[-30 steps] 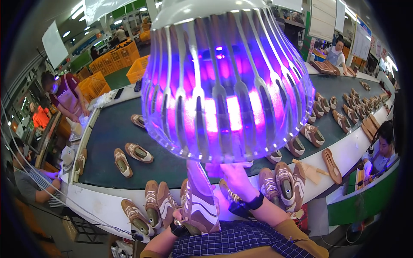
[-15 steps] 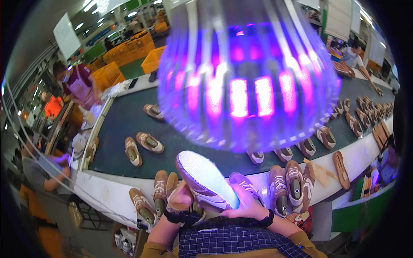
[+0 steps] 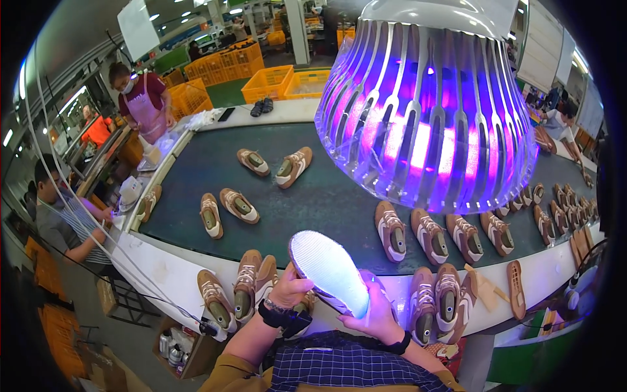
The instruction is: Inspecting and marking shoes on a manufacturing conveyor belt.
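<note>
Though bare, left fingers (image 3: 301, 285) and right fingers (image 3: 376, 299) around one shoe (image 3: 330, 269), one lamp (image 3: 428, 124) ahead

The held shoe (image 3: 326, 268) is turned bottom outward, so most of its upper side is hidden, and the fingers of the left hand (image 3: 289, 291) and the right hand (image 3: 377, 315) that pass behind it are likewise concealed. The lamp (image 3: 428, 124) is cut off by the top edge and covers part of the green belt (image 3: 313, 219); the checked apron (image 3: 353, 366) is cut off by the lower edge. Details of the shoes grouped at far right (image 3: 569, 208) are too small to tell.
</note>
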Action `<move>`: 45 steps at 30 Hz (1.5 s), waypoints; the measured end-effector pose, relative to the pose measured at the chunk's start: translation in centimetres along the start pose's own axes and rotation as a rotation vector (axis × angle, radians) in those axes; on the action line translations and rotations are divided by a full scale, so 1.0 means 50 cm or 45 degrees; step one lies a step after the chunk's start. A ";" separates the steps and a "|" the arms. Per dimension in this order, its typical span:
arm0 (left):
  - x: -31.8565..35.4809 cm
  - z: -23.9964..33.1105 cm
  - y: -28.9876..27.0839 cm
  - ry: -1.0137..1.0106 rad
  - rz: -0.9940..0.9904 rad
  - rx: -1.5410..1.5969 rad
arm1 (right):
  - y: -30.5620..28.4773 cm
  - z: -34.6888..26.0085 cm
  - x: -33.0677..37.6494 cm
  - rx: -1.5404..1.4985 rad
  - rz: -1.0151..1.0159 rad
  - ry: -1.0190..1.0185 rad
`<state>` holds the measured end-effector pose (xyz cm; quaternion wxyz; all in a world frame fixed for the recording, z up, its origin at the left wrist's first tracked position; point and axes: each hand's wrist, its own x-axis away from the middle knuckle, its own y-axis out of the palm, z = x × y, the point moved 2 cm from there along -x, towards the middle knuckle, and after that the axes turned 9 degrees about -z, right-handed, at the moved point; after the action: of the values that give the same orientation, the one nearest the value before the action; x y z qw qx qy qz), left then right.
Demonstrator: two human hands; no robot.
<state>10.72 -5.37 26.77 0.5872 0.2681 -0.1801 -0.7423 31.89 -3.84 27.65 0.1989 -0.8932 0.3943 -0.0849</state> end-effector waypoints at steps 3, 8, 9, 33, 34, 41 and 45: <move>-0.015 0.030 0.028 0.029 -0.019 0.029 | 0.000 -0.005 0.001 0.038 -0.039 0.047; -0.045 0.089 0.082 0.122 -0.230 0.144 | -0.015 -0.034 0.010 0.227 0.017 -0.215; -0.043 0.095 0.088 0.127 -0.226 0.143 | -0.015 -0.038 0.014 0.192 -0.014 -0.222; -0.026 0.130 0.226 0.049 -0.826 -0.320 | 0.086 0.028 0.014 -1.158 -0.803 0.218; -0.025 0.129 0.232 0.102 -0.871 -0.341 | 0.084 0.025 0.008 -1.159 -0.807 0.222; -0.034 0.119 0.234 0.104 -0.997 -0.224 | 0.096 0.023 -0.010 -1.163 -0.810 0.232; -0.039 0.113 0.237 0.120 -1.045 -0.165 | 0.082 0.030 -0.008 -1.166 -0.799 0.219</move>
<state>16.79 -6.63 38.50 0.2659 0.3137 0.0160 -0.9114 29.35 -5.62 24.57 -0.2769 -0.9527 0.1210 -0.0328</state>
